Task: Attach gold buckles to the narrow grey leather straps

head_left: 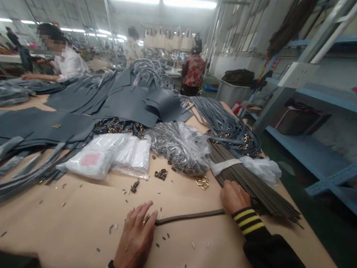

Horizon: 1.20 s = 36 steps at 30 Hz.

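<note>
A narrow dark brown strap [190, 217] stretches between my two hands, just above or on the paper-covered table [85, 218]. My left hand [134, 236] is closed at the strap's left end, where a small gold-coloured metal piece [146, 219] shows between thumb and fingers. Wrapped round the strap's other end is my right hand [235, 197], its fingertips mostly hidden. Right beside that hand lies a thick bundle of similar brown straps [256, 184], tied with a white band [225, 166]. Gold rectangular rings [202, 182] lie just left of the bundle.
Small dark offcuts [166, 237] are scattered about. Behind are white plastic packets [97, 155], a clear bag of hardware [180, 147], grey panels [130, 102] and grey straps with gold fittings [227, 126]. Blue shelving [323, 163] stands right. A co-worker [72, 64] sits at far left.
</note>
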### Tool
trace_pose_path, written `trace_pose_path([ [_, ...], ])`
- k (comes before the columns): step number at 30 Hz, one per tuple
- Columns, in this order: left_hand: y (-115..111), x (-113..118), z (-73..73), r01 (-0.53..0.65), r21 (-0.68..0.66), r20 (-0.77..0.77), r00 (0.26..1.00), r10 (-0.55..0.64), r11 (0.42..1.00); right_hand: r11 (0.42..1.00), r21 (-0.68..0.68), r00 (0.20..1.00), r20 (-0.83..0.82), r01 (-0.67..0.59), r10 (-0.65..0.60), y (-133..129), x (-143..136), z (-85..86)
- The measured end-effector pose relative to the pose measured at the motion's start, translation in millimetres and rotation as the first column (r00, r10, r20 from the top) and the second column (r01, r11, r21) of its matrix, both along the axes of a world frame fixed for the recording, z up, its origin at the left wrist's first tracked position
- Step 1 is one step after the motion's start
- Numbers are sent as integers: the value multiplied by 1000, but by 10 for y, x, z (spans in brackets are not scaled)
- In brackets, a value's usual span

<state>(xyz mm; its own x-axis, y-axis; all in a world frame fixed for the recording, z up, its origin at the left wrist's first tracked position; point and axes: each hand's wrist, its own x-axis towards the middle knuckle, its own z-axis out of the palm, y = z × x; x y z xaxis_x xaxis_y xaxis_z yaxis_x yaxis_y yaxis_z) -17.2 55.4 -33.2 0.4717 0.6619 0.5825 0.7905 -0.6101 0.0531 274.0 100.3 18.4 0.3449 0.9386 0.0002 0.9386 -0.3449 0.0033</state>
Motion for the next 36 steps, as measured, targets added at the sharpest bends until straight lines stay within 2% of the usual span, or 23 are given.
trace_pose_path([
  [3, -131, 0, 39, 19, -32, 184, 983, -12, 999, 999, -33, 999, -44, -17, 16, -132, 33, 132],
  [5, -265, 44, 101, 84, -190, 347, 938, -13, 978, 996, -60, 994, -95, -64, 58, -322, 18, 230],
  [6, -334, 85, 140, 136, -323, 436, 900, 19, 937, 991, -73, 985, -140, -115, 104, -440, -22, 269],
  [7, -395, 137, 181, 192, -474, 521, 848, 99, 860, 981, -84, 967, -199, -176, 156, -565, -88, 296],
  [8, -443, 195, 221, 268, -619, 580, 790, 200, 738, 963, -91, 930, -296, -254, 217, -691, -178, 310],
  [9, -476, 253, 257, 367, -722, 619, 722, 311, 586, 934, -81, 837, -476, -347, 270, -813, -287, 310],
  [10, -493, 305, 285, 462, -762, 640, 641, 424, 453, 909, -77, 725, -633, -410, 273, -925, -406, 297],
  [11, -495, 344, 306, 541, -756, 650, 558, 516, 367, 892, -72, 627, -737, -446, 254, -1023, -526, 273],
  [12, -487, 367, 319, 597, -731, 650, 461, 604, 331, 877, -65, 535, -813, -477, 230, -1105, -638, 241],
  [14, -461, 359, 333, 647, -686, 625, 290, 725, 333, 861, -89, 385, -914, -500, 129, -1214, -804, 168],
  [16, -446, 300, 342, 665, -656, 594, 162, 788, 358, 846, -133, 270, -963, -517, 14, -1259, -878, 104],
  [18, -454, 232, 349, 677, -628, 571, 66, 818, 384, 829, -169, 220, -974, -532, -57, -1260, -884, 67],
  [20, -482, 193, 345, 662, -615, 559, -16, 829, 428, 820, -171, 214, -975, -547, -60, -1242, -874, 61],
  [22, -524, 202, 330, 649, -622, 566, -12, 824, 438, 819, -156, 203, -978, -553, -50, -1219, -893, 73],
  [24, -574, 252, 310, 660, -640, 584, 86, 807, 393, 827, -96, 141, -990, -554, -20, -1193, -956, 79],
  [26, -619, 315, 301, 686, -646, 603, 189, 775, 335, 848, -7, 38, -999, -530, 15, -1163, -1044, 55],
  [27, -638, 342, 304, 698, -639, 614, 210, 761, 323, 859, 30, -17, -1000, -511, 24, -1148, -1087, 29],
  [30, -671, 383, 335, 742, -587, 626, 163, 762, 324, 886, 57, -147, -989, -461, -13, -1124, -1172, -77],
  [32, -683, 390, 368, 781, -548, 599, 117, 792, 299, 889, 58, -217, -975, -454, -47, -1126, -1190, -141],
  [36, -696, 406, 416, 823, -499, 559, 67, 826, 271, 882, 78, -307, -949, -464, -78, -1139, -1172, -179],
])
